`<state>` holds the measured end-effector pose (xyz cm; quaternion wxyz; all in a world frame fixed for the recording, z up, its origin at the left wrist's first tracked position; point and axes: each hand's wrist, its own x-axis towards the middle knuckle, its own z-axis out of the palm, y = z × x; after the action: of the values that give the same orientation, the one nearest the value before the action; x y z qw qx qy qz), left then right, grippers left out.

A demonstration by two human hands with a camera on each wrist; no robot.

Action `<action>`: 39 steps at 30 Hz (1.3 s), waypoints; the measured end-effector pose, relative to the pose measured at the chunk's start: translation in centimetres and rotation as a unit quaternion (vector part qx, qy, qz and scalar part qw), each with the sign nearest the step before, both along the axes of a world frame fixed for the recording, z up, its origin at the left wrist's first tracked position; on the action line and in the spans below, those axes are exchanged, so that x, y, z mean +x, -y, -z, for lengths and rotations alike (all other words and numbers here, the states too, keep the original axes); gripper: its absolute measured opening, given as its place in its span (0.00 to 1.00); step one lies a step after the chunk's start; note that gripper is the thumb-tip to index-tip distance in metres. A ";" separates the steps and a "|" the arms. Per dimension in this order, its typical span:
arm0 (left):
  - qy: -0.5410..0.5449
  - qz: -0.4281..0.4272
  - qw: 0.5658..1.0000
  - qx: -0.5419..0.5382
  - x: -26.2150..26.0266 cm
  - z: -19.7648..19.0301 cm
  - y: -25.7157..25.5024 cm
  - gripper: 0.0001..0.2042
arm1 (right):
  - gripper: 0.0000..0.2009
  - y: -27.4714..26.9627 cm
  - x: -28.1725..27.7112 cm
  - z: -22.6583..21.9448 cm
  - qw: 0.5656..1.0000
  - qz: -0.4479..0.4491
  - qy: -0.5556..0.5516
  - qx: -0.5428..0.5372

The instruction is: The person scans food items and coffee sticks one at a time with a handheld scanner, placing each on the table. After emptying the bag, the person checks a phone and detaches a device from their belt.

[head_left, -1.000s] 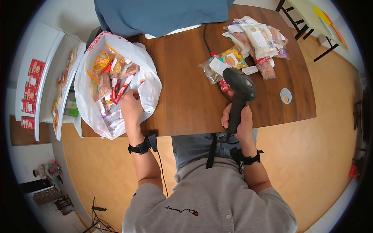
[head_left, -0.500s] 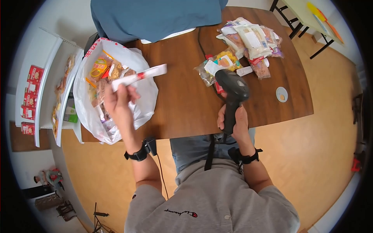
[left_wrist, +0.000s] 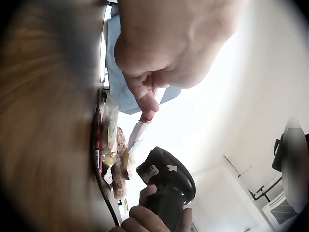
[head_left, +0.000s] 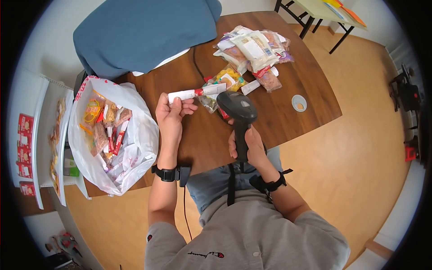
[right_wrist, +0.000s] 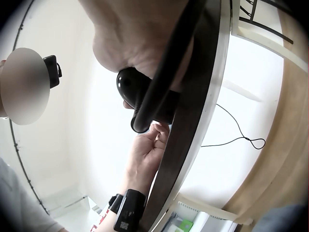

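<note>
My left hand [head_left: 170, 119] pinches a slim white and red stick packet [head_left: 185, 95] between thumb and fingers, above the table. In my right hand [head_left: 253, 146] is a black handheld barcode scanner [head_left: 241, 107], gripped round its handle. The scanner head overlaps the far end of the packet in the head view. From the left wrist, the packet [left_wrist: 139, 134] slants down toward the scanner [left_wrist: 169, 176], and a small gap shows between them. A white plastic bag [head_left: 143, 155], its mouth wide, stands left of my left hand with several snack packs inside.
Packaged snacks [head_left: 256, 50] lie piled at the table's far right, with a yellow snack pack [head_left: 234, 78] in front. A round white disc [head_left: 299, 103] lies near the right edge. Blue cloth [head_left: 144, 36] covers something at the back. Shelves [head_left: 39, 148] with red boxes stand left.
My left hand has come out of the bag with the stick packet and moved right to the scanner. The right hand keeps its grip on the scanner. The head view has turned.
</note>
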<state>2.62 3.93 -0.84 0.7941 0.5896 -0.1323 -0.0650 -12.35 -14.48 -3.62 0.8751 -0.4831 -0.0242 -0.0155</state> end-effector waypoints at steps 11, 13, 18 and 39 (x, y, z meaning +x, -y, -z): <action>-0.039 -0.042 0.997 -0.043 2.3 -0.6 -0.3 0.09 | 0.37 -0.2 0.2 0.3 0.999 0.030 -0.001 -0.017; -0.075 -0.072 0.989 -0.105 3.4 -1.2 1.3 0.11 | 0.35 -0.3 0.1 0.7 1.000 0.017 -0.001 -0.006; -0.178 0.030 0.971 -0.157 6.1 0.3 5.0 0.13 | 0.36 -0.5 0.1 0.9 1.000 0.027 -0.006 0.005; 0.059 -0.438 0.518 0.732 1.7 -1.7 -23.7 0.33 | 0.40 -0.5 0.3 0.3 1.000 0.014 -0.015 -0.013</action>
<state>4.30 27.62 0.84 0.0008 0.9487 0.1905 0.2524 -12.06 -14.01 -3.89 0.8685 -0.4952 -0.0044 -0.0199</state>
